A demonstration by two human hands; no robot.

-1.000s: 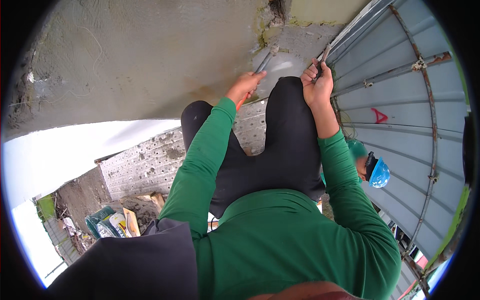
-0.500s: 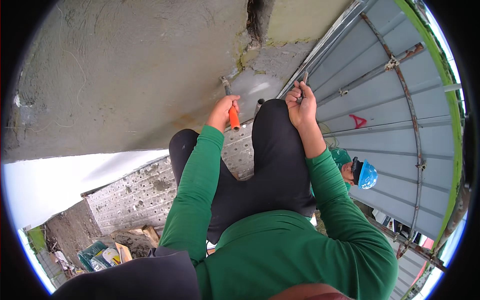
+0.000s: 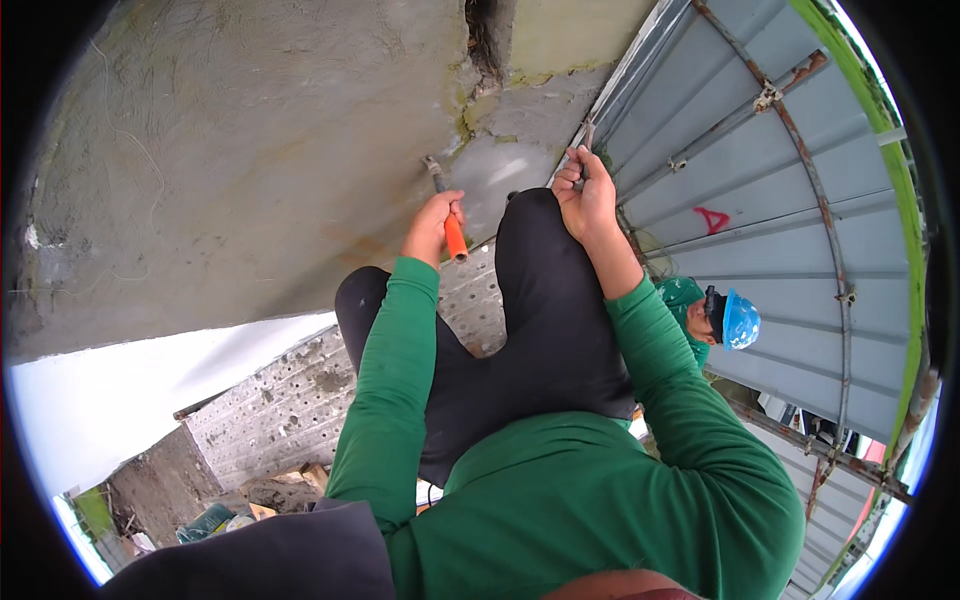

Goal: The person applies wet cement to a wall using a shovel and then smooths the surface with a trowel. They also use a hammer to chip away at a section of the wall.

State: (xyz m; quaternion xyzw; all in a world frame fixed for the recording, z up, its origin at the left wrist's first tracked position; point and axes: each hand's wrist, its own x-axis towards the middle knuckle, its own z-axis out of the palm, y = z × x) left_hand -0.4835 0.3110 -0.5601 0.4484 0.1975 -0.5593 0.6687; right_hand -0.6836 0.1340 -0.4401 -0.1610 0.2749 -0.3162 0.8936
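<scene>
My left hand (image 3: 430, 225) is closed around a hammer with an orange grip (image 3: 455, 240) and a dark shaft. The hammer's metal head points up toward the grey rendered wall (image 3: 300, 130); I cannot tell whether it touches. Above my right knee, my right hand (image 3: 586, 195) grips a slim metal tool (image 3: 587, 136), its tip sticking up beyond the fingers near the wall's right edge. Fingers hide the rest of that tool, so its exact kind is unclear. Both hands are in front of my bent knees, apart from each other.
Under me runs a perforated metal plank (image 3: 275, 400) with mortar spots. Corrugated grey metal sheeting (image 3: 740, 240) with rusty pipes (image 3: 800, 150) stands close on the right. A co-worker in a blue helmet (image 3: 741, 320) is below right. A vertical gap (image 3: 484, 45) breaks the wall.
The whole view has shifted slightly, with the wall and both hands a little further left. Each hand keeps its tool. The co-worker's head appears slightly higher.
</scene>
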